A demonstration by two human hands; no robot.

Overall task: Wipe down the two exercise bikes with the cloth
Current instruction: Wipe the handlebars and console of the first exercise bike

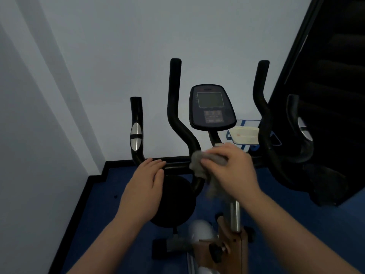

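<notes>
Bike (177,165) on blue floor (102,204), white-walled corner.

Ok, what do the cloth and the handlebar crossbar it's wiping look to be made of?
Cloth: grey, soft and fuzzy, bunched under the right hand; probably microfibre or terry. Crossbar: black tube with a slight sheen, likely painted metal, though coated plastic cannot be ruled out.

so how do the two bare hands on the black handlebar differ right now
The left hand lies flat and holds nothing; the right hand grips a crumpled grey cloth. The left hand looks sharp, the right hand blurred. Both are on the black handlebar crossbar of the exercise bike.
</notes>
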